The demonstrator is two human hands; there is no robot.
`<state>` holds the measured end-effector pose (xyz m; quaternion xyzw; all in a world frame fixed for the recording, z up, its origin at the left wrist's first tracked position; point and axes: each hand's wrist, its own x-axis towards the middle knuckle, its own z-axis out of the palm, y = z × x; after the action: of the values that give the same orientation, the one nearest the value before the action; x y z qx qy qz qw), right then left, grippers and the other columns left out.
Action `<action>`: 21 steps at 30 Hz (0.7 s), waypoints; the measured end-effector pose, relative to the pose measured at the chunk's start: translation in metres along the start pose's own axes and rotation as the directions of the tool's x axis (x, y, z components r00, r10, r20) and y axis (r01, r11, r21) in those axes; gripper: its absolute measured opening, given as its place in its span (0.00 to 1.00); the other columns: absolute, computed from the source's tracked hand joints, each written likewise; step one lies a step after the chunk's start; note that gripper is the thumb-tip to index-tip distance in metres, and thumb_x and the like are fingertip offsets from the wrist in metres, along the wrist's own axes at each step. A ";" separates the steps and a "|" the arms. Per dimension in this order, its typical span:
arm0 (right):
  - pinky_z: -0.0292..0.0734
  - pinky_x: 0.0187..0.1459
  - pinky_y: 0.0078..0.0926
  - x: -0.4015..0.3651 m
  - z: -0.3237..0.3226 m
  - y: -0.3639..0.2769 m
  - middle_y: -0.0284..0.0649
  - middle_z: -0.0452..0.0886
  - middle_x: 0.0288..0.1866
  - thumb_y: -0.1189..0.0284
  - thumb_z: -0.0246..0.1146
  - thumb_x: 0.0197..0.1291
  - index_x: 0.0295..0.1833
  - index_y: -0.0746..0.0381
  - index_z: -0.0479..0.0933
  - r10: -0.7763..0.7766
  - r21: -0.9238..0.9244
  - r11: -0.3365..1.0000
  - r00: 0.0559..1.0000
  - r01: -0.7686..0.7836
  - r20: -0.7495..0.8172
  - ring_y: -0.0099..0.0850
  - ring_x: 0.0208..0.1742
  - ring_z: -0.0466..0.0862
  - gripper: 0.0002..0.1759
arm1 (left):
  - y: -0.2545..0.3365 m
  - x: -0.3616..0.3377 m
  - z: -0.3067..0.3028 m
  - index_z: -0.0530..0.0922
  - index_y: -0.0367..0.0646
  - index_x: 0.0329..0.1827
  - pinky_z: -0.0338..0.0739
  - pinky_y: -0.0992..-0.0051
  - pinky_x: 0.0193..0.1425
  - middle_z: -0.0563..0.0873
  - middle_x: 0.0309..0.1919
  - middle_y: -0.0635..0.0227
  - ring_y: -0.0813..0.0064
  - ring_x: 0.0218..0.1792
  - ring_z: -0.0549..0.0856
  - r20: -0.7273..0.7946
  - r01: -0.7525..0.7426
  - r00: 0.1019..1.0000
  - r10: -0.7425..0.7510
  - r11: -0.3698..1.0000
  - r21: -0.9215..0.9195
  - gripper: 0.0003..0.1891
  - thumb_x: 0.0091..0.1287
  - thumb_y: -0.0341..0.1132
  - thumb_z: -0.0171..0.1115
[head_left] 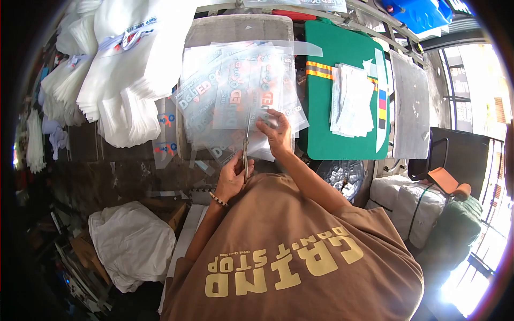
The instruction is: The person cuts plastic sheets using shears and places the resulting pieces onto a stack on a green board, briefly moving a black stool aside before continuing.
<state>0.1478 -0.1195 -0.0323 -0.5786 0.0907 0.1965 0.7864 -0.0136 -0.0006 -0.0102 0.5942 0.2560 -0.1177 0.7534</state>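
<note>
Watching the head view, I log: left hand (231,174) closed round scissors (246,150); right hand (277,134) part-curled, grip unclear, over printed plastic sheets (227,85) on the far-centre grey board (219,29). Loose overlap could cause slipping; fingertips near blades risk nicks.

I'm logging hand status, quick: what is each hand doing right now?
Left hand: closed, holding the scissors.
Right hand: at the plastic sheets; whether it grips one cannot be told.
</note>
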 end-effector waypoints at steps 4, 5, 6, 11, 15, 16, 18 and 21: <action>0.80 0.49 0.25 0.000 -0.001 -0.001 0.42 0.82 0.49 0.82 0.72 0.53 0.60 0.66 0.72 0.002 -0.028 1.000 1.000 -0.002 0.008 0.29 0.49 0.84 0.28 | 0.017 -0.005 0.005 0.60 0.36 0.77 0.84 0.78 0.49 0.86 0.52 0.61 0.77 0.49 0.86 0.008 0.042 0.999 -0.042 0.999 -0.027 0.34 0.70 0.27 0.64; 0.79 0.49 0.25 -0.001 -0.001 -0.002 0.42 0.82 0.48 0.81 0.72 0.53 0.60 0.66 0.72 0.001 -0.023 1.000 1.000 -0.001 0.014 0.28 0.49 0.84 0.28 | 0.024 -0.007 0.007 0.59 0.34 0.77 0.84 0.78 0.48 0.86 0.52 0.61 0.79 0.48 0.85 -0.003 0.074 0.997 -0.074 0.997 -0.034 0.33 0.70 0.25 0.63; 0.79 0.49 0.25 0.000 -0.002 -0.002 0.42 0.82 0.48 0.81 0.72 0.53 0.60 0.66 0.72 0.001 -0.024 1.000 1.000 0.000 0.012 0.28 0.49 0.84 0.28 | 0.022 -0.006 0.007 0.59 0.34 0.77 0.84 0.78 0.48 0.86 0.52 0.61 0.79 0.48 0.85 -0.002 0.075 0.997 -0.075 0.997 -0.035 0.33 0.70 0.25 0.63; 0.79 0.50 0.26 -0.001 -0.004 -0.007 0.42 0.82 0.49 0.79 0.73 0.54 0.60 0.66 0.71 -0.006 -0.105 0.994 0.999 0.009 0.032 0.29 0.49 0.84 0.28 | 0.020 -0.004 0.010 0.61 0.35 0.76 0.86 0.76 0.46 0.87 0.50 0.61 0.76 0.48 0.87 -0.017 0.032 0.999 -0.034 0.992 -0.126 0.32 0.71 0.26 0.62; 0.78 0.51 0.26 -0.005 -0.006 -0.006 0.42 0.82 0.49 0.78 0.72 0.55 0.60 0.66 0.71 -0.009 -0.109 0.994 0.997 0.018 0.081 0.28 0.49 0.84 0.27 | 0.016 0.012 0.010 0.62 0.37 0.76 0.86 0.75 0.50 0.86 0.52 0.59 0.73 0.52 0.86 -0.019 0.001 1.000 -0.003 0.992 -0.126 0.31 0.72 0.29 0.62; 0.78 0.51 0.26 -0.005 -0.006 -0.006 0.42 0.82 0.49 0.78 0.72 0.55 0.60 0.66 0.71 -0.013 -0.110 0.994 0.997 0.021 0.078 0.28 0.50 0.84 0.27 | 0.017 0.015 0.011 0.62 0.36 0.76 0.86 0.75 0.49 0.87 0.51 0.59 0.74 0.50 0.86 -0.030 -0.006 1.000 0.002 0.991 -0.135 0.31 0.71 0.27 0.62; 0.78 0.52 0.26 -0.004 -0.008 -0.009 0.42 0.82 0.50 0.78 0.73 0.55 0.60 0.65 0.72 -0.020 -0.109 0.994 0.997 0.028 0.072 0.28 0.50 0.83 0.27 | 0.018 0.018 0.013 0.62 0.34 0.76 0.86 0.75 0.47 0.87 0.50 0.59 0.75 0.48 0.87 -0.036 -0.013 0.999 0.008 0.990 -0.142 0.31 0.71 0.26 0.62; 0.77 0.52 0.25 -0.004 -0.013 -0.014 0.42 0.82 0.50 0.78 0.73 0.55 0.61 0.65 0.71 -0.005 -0.133 0.991 0.997 0.015 0.075 0.28 0.51 0.83 0.28 | 0.021 0.019 0.015 0.62 0.34 0.75 0.86 0.75 0.47 0.87 0.49 0.58 0.77 0.46 0.87 -0.015 -0.041 0.999 0.039 0.990 -0.134 0.31 0.71 0.26 0.63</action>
<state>0.1514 -0.1359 -0.0230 -0.6225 0.0452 0.2198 0.7497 0.0161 -0.0073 0.0004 0.5477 0.2561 -0.0814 0.7923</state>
